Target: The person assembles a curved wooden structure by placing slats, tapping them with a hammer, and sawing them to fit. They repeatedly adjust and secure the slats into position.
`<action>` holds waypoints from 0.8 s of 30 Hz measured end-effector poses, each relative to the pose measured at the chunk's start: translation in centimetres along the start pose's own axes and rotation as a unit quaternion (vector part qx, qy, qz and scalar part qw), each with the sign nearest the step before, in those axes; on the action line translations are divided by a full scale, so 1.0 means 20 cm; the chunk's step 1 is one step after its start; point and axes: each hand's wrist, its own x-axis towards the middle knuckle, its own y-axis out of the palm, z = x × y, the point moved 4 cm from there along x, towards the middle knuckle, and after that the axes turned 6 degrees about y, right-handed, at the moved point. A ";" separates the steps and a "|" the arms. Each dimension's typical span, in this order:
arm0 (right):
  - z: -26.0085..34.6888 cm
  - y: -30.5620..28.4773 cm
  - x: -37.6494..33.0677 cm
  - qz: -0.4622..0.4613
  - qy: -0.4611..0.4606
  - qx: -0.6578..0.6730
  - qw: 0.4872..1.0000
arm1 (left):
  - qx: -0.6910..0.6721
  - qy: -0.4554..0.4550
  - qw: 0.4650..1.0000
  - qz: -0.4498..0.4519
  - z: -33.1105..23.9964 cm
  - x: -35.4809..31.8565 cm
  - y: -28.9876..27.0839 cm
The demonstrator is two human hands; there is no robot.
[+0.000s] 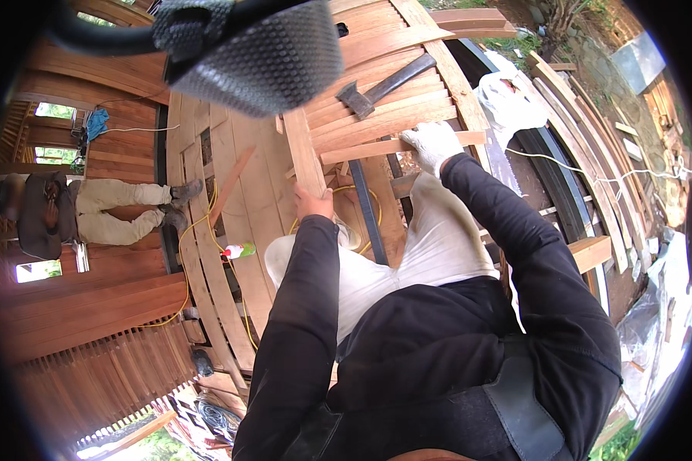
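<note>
A louvred wooden panel [384, 115] lies in front of me, its slats running between two side rails. My left hand [315, 204], bare, is closed round the near end of the left side rail [303, 150]. My right hand [432, 146], in a white work glove, is closed on a narrow wooden slat [365, 150] that spans the panel's near end. Part of that slat is hidden under the glove. Beyond my right hand, a hatchet-like tool [388, 83] with a broad metal head and a dark handle rests on the slats.
Another person [108, 207] is at the left by a wooden wall. A bottle with a red cap [240, 250] lies on the deck boards near a yellow cord [184, 288]. Right of the panel are a white plastic bag [511, 104] and long planks [592, 154]. A dark mesh-covered object [257, 61] blocks the top.
</note>
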 end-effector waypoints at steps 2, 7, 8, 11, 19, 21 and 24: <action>0.01 0.03 0.05 0.033 0.002 0.002 0.999 | 0.004 0.025 1.000 -0.010 0.01 0.00 0.00; 0.01 0.08 0.10 0.087 -0.010 -0.022 0.996 | 0.041 -0.013 0.999 0.014 -0.10 -0.04 -0.06; 0.00 0.08 0.10 0.092 -0.011 -0.021 0.995 | 0.045 -0.029 0.998 0.030 -0.14 -0.05 -0.07; -0.02 0.11 0.11 0.099 -0.026 -0.017 0.995 | 0.056 -0.022 0.998 0.022 -0.13 -0.05 -0.07; -0.03 0.11 0.21 0.128 -0.064 -0.020 0.990 | 0.080 -0.004 0.997 -0.021 -0.06 -0.03 -0.01; -0.05 0.15 0.24 0.122 -0.072 -0.011 0.990 | 0.077 -0.009 0.997 -0.014 -0.05 -0.04 0.00; -0.08 0.18 0.28 0.103 -0.091 -0.006 0.991 | 0.073 -0.014 0.997 0.002 -0.08 -0.04 0.00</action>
